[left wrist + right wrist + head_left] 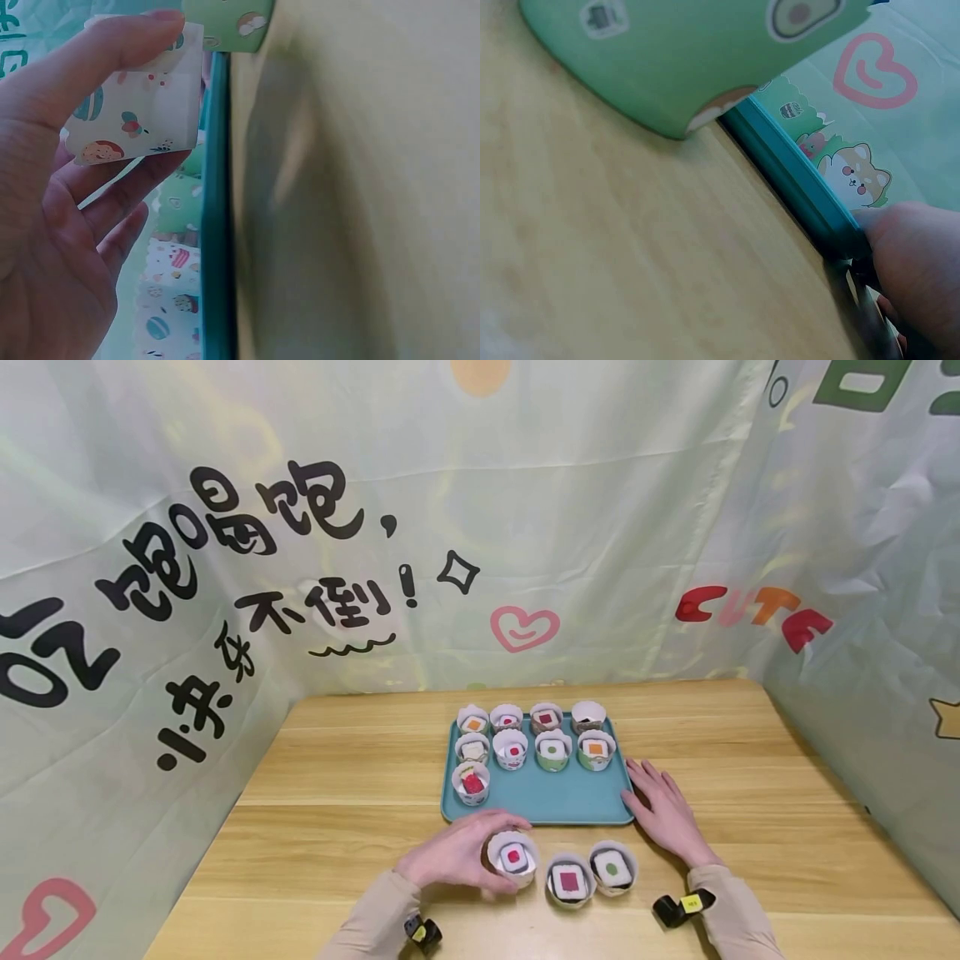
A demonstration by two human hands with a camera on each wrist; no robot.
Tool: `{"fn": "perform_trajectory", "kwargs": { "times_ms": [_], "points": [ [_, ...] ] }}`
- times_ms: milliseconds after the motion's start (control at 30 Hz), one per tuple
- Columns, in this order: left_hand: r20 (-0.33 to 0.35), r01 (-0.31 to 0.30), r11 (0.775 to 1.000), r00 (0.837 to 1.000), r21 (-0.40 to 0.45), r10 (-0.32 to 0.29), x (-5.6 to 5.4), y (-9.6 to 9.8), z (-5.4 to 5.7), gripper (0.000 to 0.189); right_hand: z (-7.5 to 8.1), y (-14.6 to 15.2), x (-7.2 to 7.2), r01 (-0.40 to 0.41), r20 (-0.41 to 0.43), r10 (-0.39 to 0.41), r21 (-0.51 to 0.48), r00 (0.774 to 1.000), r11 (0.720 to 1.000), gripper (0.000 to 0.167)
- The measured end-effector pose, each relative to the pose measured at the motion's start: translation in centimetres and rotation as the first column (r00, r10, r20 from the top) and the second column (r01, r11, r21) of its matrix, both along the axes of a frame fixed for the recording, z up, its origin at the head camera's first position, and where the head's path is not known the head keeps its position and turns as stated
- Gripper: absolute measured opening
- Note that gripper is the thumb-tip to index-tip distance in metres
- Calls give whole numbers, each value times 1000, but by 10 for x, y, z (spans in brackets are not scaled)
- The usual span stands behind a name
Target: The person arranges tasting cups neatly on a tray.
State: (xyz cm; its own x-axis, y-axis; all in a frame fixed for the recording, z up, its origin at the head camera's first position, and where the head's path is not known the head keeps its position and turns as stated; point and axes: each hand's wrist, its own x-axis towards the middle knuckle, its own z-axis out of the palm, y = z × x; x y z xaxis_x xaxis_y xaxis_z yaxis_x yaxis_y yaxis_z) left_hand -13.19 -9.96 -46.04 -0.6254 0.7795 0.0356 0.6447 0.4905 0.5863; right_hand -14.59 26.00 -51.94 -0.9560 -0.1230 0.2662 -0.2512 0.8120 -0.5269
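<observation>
My left hand grips a white paper baking cup, with thumb and fingers on opposite sides of it. Inside is a white square piece with a pinkish-red dot; in the left wrist view the cup's wall shows small printed sweets. The cup is by the near edge of a blue-green tray. Fingers of my right hand lie extended at the tray's right edge, the thumb over the near right corner. Two more cups stand on the table, one with a dark red square, the other with a green dot.
Several filled baking cups stand in rows on the tray, among them a cup with a red piece at front left and an orange-marked cup at right. The wooden table meets printed cloth walls behind and at the sides.
</observation>
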Motion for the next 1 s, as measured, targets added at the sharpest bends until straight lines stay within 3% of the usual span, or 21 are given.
{"fn": "perform_trajectory", "kwargs": {
  "times_ms": [367, 667, 1000],
  "points": [
    [-36, -49, 995, 998, 88, 53, -9, -1, 10, 70, -2, 0, -2, -1, 3, 1, -3, 1000, 1000, 53],
    [-8, -95, 991, 995, 92, 96, -19, 1, 20, 70, 3, 0, 0, -3, 13, 3, -7, 1000, 1000, 53],
    [-64, -107, 993, 992, 52, 110, -33, 3, 30, 68, 3, 0, 0, 0, 16, 0, -7, 1000, 1000, 53]
  ]
}}
